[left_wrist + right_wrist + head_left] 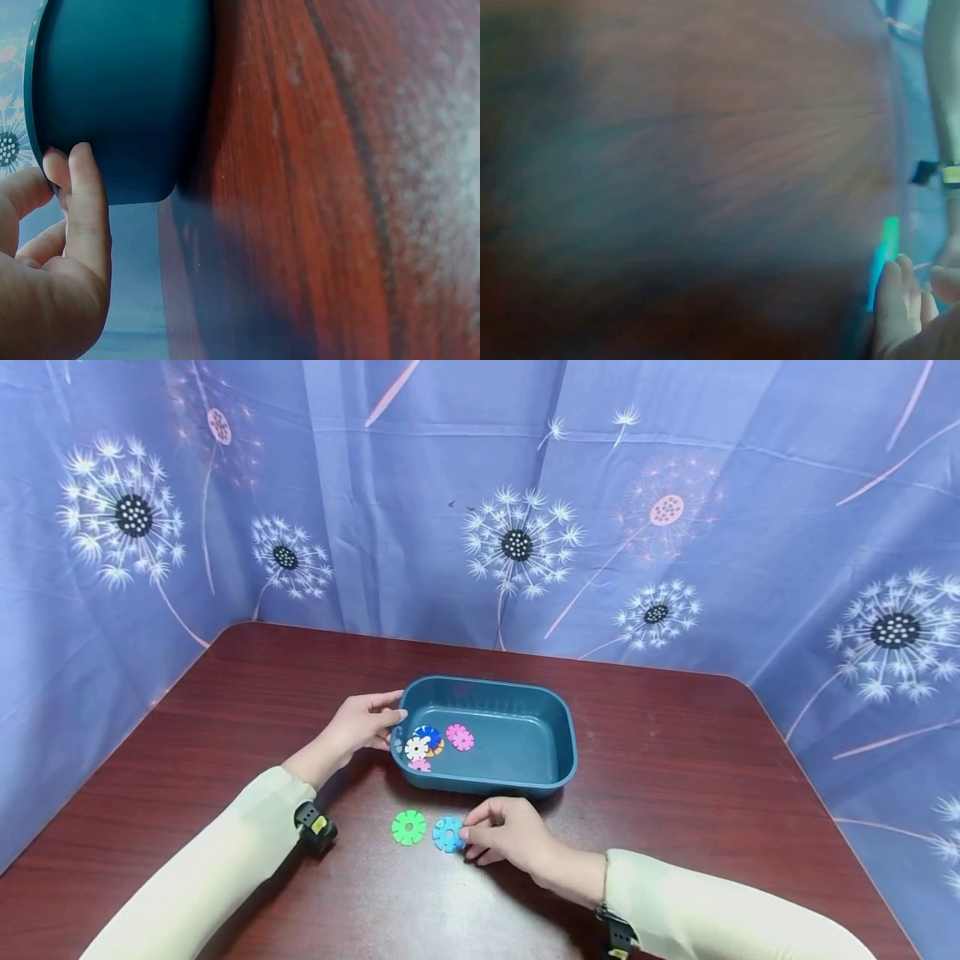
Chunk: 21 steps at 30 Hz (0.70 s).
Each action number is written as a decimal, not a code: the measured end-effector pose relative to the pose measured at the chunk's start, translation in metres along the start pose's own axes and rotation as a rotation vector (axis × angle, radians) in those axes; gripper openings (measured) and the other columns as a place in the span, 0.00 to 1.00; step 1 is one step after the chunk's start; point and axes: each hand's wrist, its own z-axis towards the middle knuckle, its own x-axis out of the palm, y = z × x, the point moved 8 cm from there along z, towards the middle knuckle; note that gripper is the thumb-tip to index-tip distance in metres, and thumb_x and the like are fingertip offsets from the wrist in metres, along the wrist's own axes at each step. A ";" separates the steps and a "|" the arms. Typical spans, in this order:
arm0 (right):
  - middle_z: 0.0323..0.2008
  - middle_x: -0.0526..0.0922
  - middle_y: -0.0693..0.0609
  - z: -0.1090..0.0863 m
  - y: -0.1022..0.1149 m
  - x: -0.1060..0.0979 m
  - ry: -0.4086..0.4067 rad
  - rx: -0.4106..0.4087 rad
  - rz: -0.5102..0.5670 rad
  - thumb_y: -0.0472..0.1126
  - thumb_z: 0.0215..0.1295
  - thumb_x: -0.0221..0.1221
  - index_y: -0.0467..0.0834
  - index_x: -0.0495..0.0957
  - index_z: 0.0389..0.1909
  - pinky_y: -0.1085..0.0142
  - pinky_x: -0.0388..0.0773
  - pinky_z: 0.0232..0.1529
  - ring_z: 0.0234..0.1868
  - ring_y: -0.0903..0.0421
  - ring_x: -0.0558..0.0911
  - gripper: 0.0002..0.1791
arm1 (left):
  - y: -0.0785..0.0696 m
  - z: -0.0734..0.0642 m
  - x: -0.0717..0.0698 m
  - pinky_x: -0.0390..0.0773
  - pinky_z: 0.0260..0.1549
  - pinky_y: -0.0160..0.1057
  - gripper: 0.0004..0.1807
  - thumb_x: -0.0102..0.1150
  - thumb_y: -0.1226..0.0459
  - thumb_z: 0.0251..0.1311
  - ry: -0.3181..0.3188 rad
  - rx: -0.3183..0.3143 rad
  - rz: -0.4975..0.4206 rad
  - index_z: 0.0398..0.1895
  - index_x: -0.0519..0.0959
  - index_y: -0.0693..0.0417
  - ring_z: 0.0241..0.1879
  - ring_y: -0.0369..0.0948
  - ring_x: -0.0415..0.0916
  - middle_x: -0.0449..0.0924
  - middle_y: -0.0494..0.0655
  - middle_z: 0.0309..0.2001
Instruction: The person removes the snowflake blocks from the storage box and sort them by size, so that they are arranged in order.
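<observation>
My left hand [365, 723] grips the left end of a dark teal plastic basin [487, 785], its fingertips at the rim and outer wall. In the left wrist view, fingers [88, 202] press against the basin's wall [120, 97]. Below the basin's near side, my right hand [510, 839] pinches the right edge of a blue snowflake disc [447, 834] at the tabletop. A green snowflake disc [408, 828] lies just left of the blue one. Both discs show edge-on beside the fingers in the right wrist view.
Inside the basin's left part lie several discs: a pink one [460, 737], a white one [417, 748] and a dark blue one [429, 737] among them. The dark red wooden table [675, 760] ends at a blue dandelion-print curtain [420, 527].
</observation>
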 end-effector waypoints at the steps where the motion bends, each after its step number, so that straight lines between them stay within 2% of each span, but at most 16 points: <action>1: 0.33 0.89 0.38 -0.003 0.007 0.000 0.018 -0.016 0.002 0.33 0.67 0.64 0.26 0.81 0.44 0.61 0.90 0.36 0.28 0.61 0.85 0.12 | 0.000 0.000 0.001 0.86 0.28 0.30 0.30 0.58 0.65 0.72 0.002 0.003 0.000 0.76 0.66 0.58 0.21 0.32 0.78 0.83 0.43 0.25; 5: 0.38 0.87 0.37 -0.010 0.044 -0.008 0.101 -0.083 0.007 0.34 0.69 0.61 0.24 0.76 0.51 0.63 0.89 0.43 0.34 0.60 0.85 0.17 | -0.001 0.000 0.001 0.86 0.28 0.30 0.30 0.58 0.65 0.72 0.003 0.007 -0.004 0.76 0.66 0.58 0.21 0.33 0.77 0.83 0.43 0.25; 9: 0.40 0.86 0.43 -0.007 0.086 -0.025 0.127 -0.163 -0.092 0.35 0.71 0.60 0.28 0.76 0.55 0.67 0.88 0.45 0.39 0.59 0.86 0.17 | -0.001 -0.001 0.001 0.86 0.28 0.30 0.31 0.58 0.64 0.72 -0.001 -0.006 -0.001 0.76 0.66 0.57 0.21 0.33 0.78 0.83 0.42 0.24; 12: 0.44 0.86 0.42 0.001 0.110 -0.036 0.136 -0.187 -0.188 0.38 0.72 0.60 0.33 0.78 0.57 0.63 0.88 0.47 0.43 0.57 0.85 0.18 | -0.001 -0.001 0.001 0.86 0.29 0.30 0.31 0.58 0.64 0.72 -0.004 -0.010 0.001 0.76 0.66 0.57 0.21 0.33 0.78 0.83 0.42 0.25; 17: 0.55 0.83 0.40 0.019 0.133 -0.043 0.188 -0.159 -0.308 0.41 0.72 0.61 0.38 0.78 0.60 0.59 0.86 0.53 0.53 0.51 0.82 0.20 | -0.001 -0.001 0.000 0.86 0.29 0.30 0.31 0.58 0.65 0.72 -0.008 -0.006 0.004 0.76 0.66 0.58 0.21 0.32 0.78 0.83 0.42 0.25; 21: 0.57 0.83 0.43 0.035 0.139 -0.044 0.232 -0.134 -0.381 0.41 0.71 0.61 0.40 0.78 0.62 0.57 0.85 0.56 0.58 0.48 0.82 0.21 | 0.000 0.000 0.000 0.87 0.30 0.31 0.31 0.59 0.64 0.72 -0.004 -0.004 0.016 0.76 0.66 0.57 0.21 0.33 0.78 0.83 0.43 0.25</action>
